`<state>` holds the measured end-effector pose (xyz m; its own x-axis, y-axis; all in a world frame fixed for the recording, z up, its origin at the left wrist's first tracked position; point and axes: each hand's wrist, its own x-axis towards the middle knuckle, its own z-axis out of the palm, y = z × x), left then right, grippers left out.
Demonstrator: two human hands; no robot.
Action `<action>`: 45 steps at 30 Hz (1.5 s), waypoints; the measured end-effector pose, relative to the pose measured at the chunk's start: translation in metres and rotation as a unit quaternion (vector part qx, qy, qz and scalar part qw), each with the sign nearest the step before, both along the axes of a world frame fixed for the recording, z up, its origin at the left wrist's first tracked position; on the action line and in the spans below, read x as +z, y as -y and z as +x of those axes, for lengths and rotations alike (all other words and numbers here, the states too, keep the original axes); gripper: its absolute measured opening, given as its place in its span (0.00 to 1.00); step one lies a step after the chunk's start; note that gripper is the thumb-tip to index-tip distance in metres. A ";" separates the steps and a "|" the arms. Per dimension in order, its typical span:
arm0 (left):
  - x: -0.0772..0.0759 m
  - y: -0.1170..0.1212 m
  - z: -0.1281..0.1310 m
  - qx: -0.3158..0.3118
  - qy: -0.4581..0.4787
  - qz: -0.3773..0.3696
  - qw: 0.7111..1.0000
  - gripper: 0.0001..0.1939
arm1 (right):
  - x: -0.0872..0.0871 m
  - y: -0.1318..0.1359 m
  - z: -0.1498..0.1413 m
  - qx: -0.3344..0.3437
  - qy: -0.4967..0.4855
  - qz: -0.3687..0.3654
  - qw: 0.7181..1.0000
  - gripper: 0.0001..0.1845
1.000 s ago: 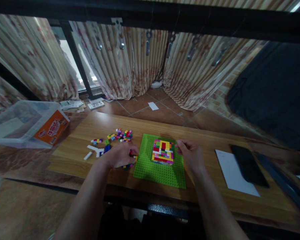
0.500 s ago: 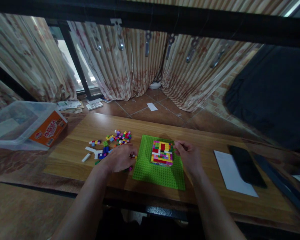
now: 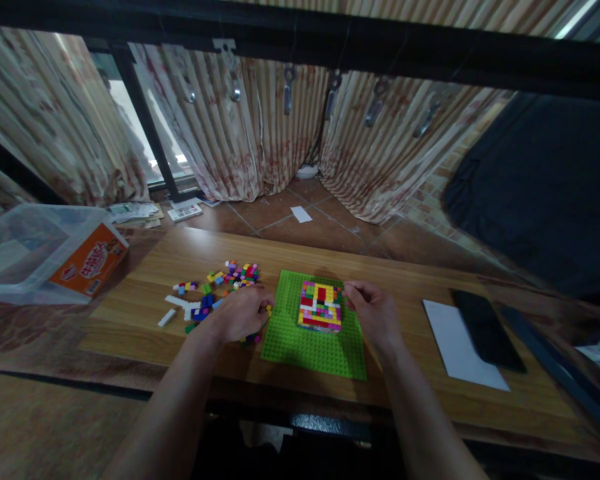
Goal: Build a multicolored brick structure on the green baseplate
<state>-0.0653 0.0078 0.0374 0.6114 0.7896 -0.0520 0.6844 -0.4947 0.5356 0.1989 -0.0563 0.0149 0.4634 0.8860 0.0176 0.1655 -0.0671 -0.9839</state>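
Note:
A green studded baseplate (image 3: pixel 315 357) lies on the wooden table, bearing a low block of multicoloured toy bricks (image 3: pixel 321 305). My left hand (image 3: pixel 243 312) is at the plate's left edge, over loose bricks, with its fingers bent down. A small yellow brick (image 3: pixel 269 308) shows by its fingertips; whether they grip it is unclear. On the other side, my right hand (image 3: pixel 373 307) has thumb and forefinger pinched together close to the upper right corner of the block. Whatever that pinch holds is too small to make out.
Loose coloured bricks (image 3: pixel 243 273) and white pieces (image 3: pixel 183 305) are scattered on the left. A clear plastic box (image 3: pixel 35 267) with an orange label stands at the far left. On the right lie white paper (image 3: pixel 455 347) and a black flat device (image 3: pixel 485 330).
The whole view has shifted slightly, so everything sits a little further left. Both hands keep nearly the same places beside the block and the loose bricks.

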 end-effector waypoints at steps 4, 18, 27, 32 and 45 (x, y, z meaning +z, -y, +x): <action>0.000 -0.005 0.003 0.014 -0.031 0.006 0.999 0.08 | 0.000 0.000 0.000 0.006 0.011 -0.003 1.000 0.15; -0.003 -0.008 0.003 -0.002 -0.051 0.021 0.998 0.07 | 0.001 0.002 0.000 0.024 0.004 0.009 1.000 0.14; 0.006 -0.006 0.008 -0.008 0.079 -0.014 0.997 0.09 | 0.007 0.003 -0.005 0.014 0.008 0.050 0.999 0.12; 0.012 0.005 0.028 0.018 0.305 -0.166 0.938 0.10 | 0.022 0.011 -0.025 0.076 0.058 0.135 0.986 0.07; 0.013 0.033 0.064 0.085 0.482 -0.425 0.762 0.16 | 0.032 0.021 -0.054 0.131 0.098 0.217 0.962 0.08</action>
